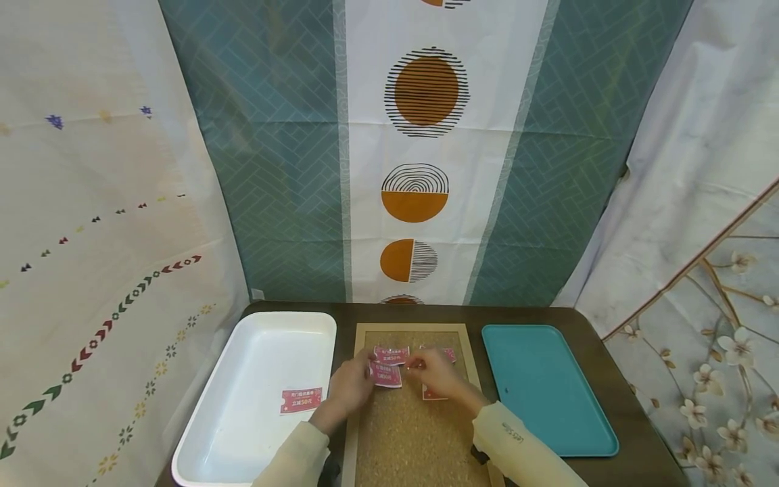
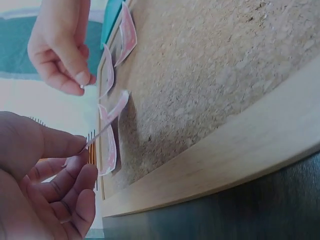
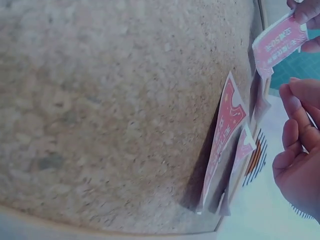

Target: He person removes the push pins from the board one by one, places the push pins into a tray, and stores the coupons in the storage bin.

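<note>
A pink paper coupon (image 1: 386,376) with white print is pinched at its left edge by my left hand (image 1: 351,383), between thumb and index finger. In the right wrist view this coupon (image 3: 280,44) stands out tilted from the cork board (image 1: 420,439). My right hand (image 1: 443,376) is just right of it, thumb and index fingertips together on a small pale pin-like thing (image 2: 83,86), too small to make out fully. Another coupon (image 1: 391,355) is on the board just above the held one. Two more coupons, an upper (image 1: 449,354) and a lower (image 1: 431,393), are partly covered by the right hand.
Left of the board stands a white tray (image 1: 243,412) with one coupon (image 1: 301,400) in it. A teal tray (image 1: 548,385) lies to the right. The dark table (image 1: 633,426) shows around them, with patterned cloths hanging behind and at both sides.
</note>
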Demonstrator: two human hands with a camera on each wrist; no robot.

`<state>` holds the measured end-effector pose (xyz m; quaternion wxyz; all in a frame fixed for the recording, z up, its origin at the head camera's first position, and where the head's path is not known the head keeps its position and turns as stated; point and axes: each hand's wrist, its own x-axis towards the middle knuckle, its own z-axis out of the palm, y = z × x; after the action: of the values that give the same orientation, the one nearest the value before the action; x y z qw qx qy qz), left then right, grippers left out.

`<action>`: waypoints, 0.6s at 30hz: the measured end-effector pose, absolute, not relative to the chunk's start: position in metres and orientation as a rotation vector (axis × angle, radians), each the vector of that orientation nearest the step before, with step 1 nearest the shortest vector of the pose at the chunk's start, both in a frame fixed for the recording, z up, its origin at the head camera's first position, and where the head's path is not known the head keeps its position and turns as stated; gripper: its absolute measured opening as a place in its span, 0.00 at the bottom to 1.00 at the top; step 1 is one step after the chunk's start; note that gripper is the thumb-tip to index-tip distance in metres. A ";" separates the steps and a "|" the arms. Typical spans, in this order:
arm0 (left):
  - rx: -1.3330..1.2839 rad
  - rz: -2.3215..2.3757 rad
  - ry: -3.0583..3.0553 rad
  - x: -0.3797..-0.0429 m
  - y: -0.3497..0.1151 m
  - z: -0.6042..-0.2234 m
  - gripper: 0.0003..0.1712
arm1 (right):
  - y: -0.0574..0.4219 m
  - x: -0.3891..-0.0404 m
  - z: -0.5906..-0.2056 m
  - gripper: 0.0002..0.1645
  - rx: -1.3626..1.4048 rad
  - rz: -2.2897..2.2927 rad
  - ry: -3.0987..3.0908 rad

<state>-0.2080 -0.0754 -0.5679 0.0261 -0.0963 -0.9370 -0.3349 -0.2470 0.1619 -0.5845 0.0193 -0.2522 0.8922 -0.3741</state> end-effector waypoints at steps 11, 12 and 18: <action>-0.266 -1.091 -2.846 -0.214 -0.087 -0.552 0.23 | 0.176 -0.243 -0.588 0.05 -0.786 -1.191 2.742; -0.264 -1.091 -2.841 -0.214 -0.087 -0.551 0.23 | 0.177 -0.242 -0.589 0.05 -0.772 -1.191 2.744; -0.253 -1.099 -2.827 -0.216 -0.092 -0.545 0.22 | 0.185 -0.241 -0.591 0.05 -0.721 -1.202 2.776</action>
<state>-0.2156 -0.0921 -0.5452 0.0491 -0.0829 -0.9278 -0.3605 -0.2410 0.1847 -0.5915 0.0159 -0.2318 0.8926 -0.3863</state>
